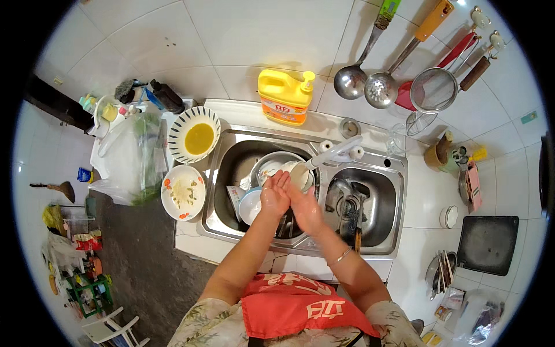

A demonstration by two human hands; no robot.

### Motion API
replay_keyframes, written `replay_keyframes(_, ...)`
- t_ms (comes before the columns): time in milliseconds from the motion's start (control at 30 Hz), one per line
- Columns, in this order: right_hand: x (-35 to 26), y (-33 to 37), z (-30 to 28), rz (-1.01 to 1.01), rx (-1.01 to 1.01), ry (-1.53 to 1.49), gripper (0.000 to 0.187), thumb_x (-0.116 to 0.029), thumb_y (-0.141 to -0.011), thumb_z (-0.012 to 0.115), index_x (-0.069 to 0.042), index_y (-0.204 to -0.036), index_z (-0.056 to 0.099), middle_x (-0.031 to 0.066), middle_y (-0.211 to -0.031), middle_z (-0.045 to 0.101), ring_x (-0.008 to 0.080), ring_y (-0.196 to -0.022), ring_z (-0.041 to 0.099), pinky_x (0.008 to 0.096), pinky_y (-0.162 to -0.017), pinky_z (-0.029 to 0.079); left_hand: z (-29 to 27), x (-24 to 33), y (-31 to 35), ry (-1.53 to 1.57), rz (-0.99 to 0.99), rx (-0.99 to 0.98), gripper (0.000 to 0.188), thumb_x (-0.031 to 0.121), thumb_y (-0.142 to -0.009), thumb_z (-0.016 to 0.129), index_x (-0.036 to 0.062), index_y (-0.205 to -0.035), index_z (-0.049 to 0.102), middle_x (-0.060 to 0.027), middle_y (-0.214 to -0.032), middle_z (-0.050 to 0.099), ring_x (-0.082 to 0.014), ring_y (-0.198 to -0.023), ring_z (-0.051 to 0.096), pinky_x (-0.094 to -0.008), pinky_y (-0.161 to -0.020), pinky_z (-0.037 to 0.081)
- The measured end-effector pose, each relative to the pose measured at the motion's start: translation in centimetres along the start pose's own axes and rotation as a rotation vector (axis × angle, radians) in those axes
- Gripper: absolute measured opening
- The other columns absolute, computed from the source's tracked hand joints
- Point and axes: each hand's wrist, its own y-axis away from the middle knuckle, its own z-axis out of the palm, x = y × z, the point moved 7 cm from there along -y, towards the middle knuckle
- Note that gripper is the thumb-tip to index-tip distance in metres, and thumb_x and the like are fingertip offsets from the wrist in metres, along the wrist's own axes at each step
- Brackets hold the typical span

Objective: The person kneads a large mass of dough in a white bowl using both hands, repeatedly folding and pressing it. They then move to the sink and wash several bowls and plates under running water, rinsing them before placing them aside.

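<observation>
Over the left sink basin [231, 159], my two hands meet with nothing held between them. My left hand [275, 198] is turned palm up, fingers stretched out. Against its side lies my right hand [306, 211], slightly blurred, with its fingers extended and partly hidden behind the left. A white faucet [335, 152] reaches toward them; whether water runs I cannot tell. Below, a metal bowl [263, 163] holds white dishes. A light blue-rimmed bowl [250, 207] sits beside my left wrist, partly covered by it. A bracelet [340, 256] circles my right wrist.
Left of the sink stand a bowl of yellow-brown liquid [199, 139] and a plate with food scraps [186, 203]. A yellow pump jug [284, 98] is behind. Dark utensils lie in the right basin [381, 214]. Ladles [350, 82] and strainers [433, 91] hang on the wall.
</observation>
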Motion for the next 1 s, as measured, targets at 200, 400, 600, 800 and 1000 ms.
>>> replay_keyframes(200, -2.5, -1.1, 0.0, -0.149, 0.233, 0.852, 0.058, -0.043, -0.097, 0.02, -0.006, -0.142, 0.019, 0.0183, -0.148, 0.011, 0.0314, -0.137, 0.007, 0.0385, -0.11, 0.006, 2.2, -5.4, 4.2, -0.288, -0.164, -0.091, 0.059, 0.05, -0.093, 0.032, 0.01, -0.137, 0.031, -0.0076, -0.138, 0.037, -0.0199, -0.124, 0.037, -0.0368, -0.1, 0.032)
replay_keyframes(400, -1.3, 2.2, 6.2, -0.288, 0.069, 1.106, 0.067, -0.049, -0.096, 0.013, -0.001, -0.142, 0.012, 0.0124, -0.15, 0.007, 0.0237, -0.138, 0.007, 0.0317, -0.11, 0.006, 1.1, -1.8, 3.7, -0.174, -0.112, -0.015, 0.055, 0.043, -0.096, 0.027, 0.0105, -0.141, 0.026, -0.0056, -0.14, 0.035, -0.0193, -0.127, 0.034, -0.0373, -0.103, 0.029)
replay_keyframes(600, -2.6, -1.8, -2.9, 0.069, 0.325, 0.373, 0.065, -0.05, -0.095, 0.02, -0.003, -0.14, 0.023, 0.0115, -0.14, 0.032, 0.0215, -0.129, 0.028, 0.0321, -0.106, 0.021, 5.9, -4.7, 7.5, -0.268, -0.113, -0.311, 0.049, 0.039, -0.096, 0.03, 0.0072, -0.132, 0.039, -0.0055, -0.131, 0.045, -0.0204, -0.124, 0.038, -0.0358, -0.105, 0.027)
replay_keyframes(800, -3.8, -1.3, -5.5, 0.005, 0.302, -0.02, 0.048, -0.037, -0.094, 0.042, -0.007, -0.131, 0.04, 0.0044, -0.122, 0.051, 0.0158, -0.115, 0.044, 0.0317, -0.097, 0.032, 3.1, -0.7, 2.4, -0.64, -0.003, -0.146, 0.033, 0.031, -0.093, 0.043, 0.006, -0.112, 0.054, -0.0073, -0.1, 0.058, -0.0149, -0.09, 0.054, -0.0296, -0.076, 0.044)
replay_keyframes(1000, -3.1, -2.8, -4.6, 0.107, 0.361, 0.189, 0.049, -0.021, -0.085, 0.062, -0.008, -0.128, 0.042, 0.0054, -0.125, 0.047, 0.0182, -0.116, 0.042, 0.0362, -0.098, 0.032, 3.5, 0.9, -0.2, -0.864, 0.032, -0.049, 0.028, 0.033, -0.091, 0.052, 0.0062, -0.086, 0.055, -0.0026, -0.06, 0.048, -0.0109, -0.047, 0.043, -0.0251, -0.043, 0.036)
